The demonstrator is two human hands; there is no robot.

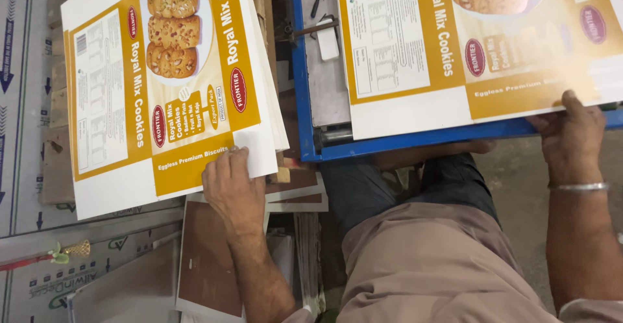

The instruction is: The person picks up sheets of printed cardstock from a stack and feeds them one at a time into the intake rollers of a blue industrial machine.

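Note:
My left hand [232, 183] rests on the near corner of a stack of flat printed carton sheets [162, 83], yellow and white with cookie pictures, fingers pinching the top sheet's edge. My right hand [571, 128] grips the near edge of another such printed sheet [467, 44], which lies on a blue-framed machine table [415, 138]. A metal bangle [579, 186] circles my right wrist.
The machine's grey metal bed [324, 76] shows between the two sheets. Brown boards [211, 258] lie under my left forearm. Grey printed sheeting [26, 102] covers the floor at left, with a small gold-and-green object [71, 251]. My lap [428, 258] fills the lower middle.

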